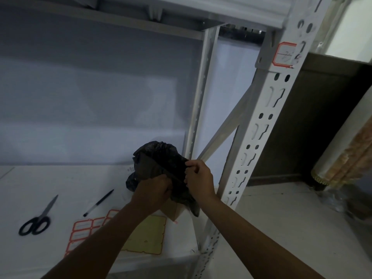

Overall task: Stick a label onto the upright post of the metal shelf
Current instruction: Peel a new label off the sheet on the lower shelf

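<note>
a red-bordered white paper label (284, 54) with some handwriting sits high on the white perforated metal upright post (259, 137), pressed flat near the joint with the shelf beam, so i judge the sticking step done and this as tidying up

below it, in front of the post, both my hands are busy with a crumpled black plastic bag (159, 158): my right hand (198, 178) pinches a fold of it between thumb and curled fingers, and my left hand (155, 190) is bunched tight round the lower part

under the bag a brown cardboard box (171, 211) peeks out; on the white shelf surface (60, 182) lie a yellow backing sheet (149, 236), a sheet of red-bordered labels (84, 230), a black pen (98, 203) and black-handled scissors (38, 218)

next i would open the bag's mouth, which calls for pulling my hands apart without tearing the thin film
</note>
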